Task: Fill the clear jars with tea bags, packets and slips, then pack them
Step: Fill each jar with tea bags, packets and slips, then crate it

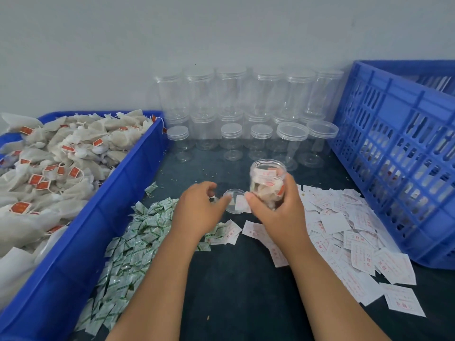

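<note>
— Head view, first entry: where is the jar being filled?
— Open jar [268,179], upright, centre of the dark table [234,286]. The right hand [278,210] is wrapped round its lower half, fingers and thumb grasping it. The hand hides the base, so I cannot tell whether the jar rests on the table. Tea bags and a red-printed slip show through the wall.
— Left hand?
— Left hand [197,209] is just beside it, fingers curled. Its thumb tip touches the rim of the loose lid [234,201], which lies on the table between the hands. Whether it actually grips the lid, I cannot tell.
— Supplies?
— Tea bags [61,153] are heaped in the blue bin [128,193], far left. Green-and-white packets [138,237] are strewn beside the bin, some under the left forearm. White slips [344,242] are spread to the right of the right wrist, up to the blue crate [394,148].
— Other jars?
— Empty jars [246,99], with lids, stacked two high against the wall behind the hands.
</note>
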`<state>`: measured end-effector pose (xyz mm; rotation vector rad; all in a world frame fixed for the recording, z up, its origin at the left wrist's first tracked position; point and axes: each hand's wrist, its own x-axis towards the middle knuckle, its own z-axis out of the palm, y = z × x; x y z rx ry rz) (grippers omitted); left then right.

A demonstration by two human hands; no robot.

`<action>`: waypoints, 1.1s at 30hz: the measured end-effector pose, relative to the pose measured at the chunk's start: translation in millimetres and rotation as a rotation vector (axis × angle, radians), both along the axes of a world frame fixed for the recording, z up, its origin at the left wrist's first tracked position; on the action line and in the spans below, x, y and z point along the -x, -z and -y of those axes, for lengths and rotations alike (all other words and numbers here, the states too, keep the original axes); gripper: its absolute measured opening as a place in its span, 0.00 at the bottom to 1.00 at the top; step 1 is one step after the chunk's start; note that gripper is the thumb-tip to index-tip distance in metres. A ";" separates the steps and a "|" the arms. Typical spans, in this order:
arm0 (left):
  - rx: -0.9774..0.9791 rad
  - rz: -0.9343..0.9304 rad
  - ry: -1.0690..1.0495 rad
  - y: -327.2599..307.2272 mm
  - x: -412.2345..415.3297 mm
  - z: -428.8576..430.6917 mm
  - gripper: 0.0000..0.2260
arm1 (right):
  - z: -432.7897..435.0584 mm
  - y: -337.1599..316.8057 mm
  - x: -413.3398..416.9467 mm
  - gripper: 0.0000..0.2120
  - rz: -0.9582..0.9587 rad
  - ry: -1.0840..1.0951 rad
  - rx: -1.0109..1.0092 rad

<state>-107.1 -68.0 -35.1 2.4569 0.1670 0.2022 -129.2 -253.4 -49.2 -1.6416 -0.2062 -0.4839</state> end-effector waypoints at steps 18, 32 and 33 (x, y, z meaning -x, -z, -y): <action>1.152 0.137 0.222 -23.0 4.8 19.8 0.15 | -1.6 1.8 2.0 0.27 -0.110 -0.156 0.053; 0.469 0.322 0.334 -28.2 20.0 22.0 0.15 | -16.3 -8.1 13.9 0.21 -0.101 -0.106 0.410; 0.468 0.344 0.356 -27.8 20.1 20.9 0.14 | -15.5 -9.4 15.2 0.21 -0.122 -0.122 0.399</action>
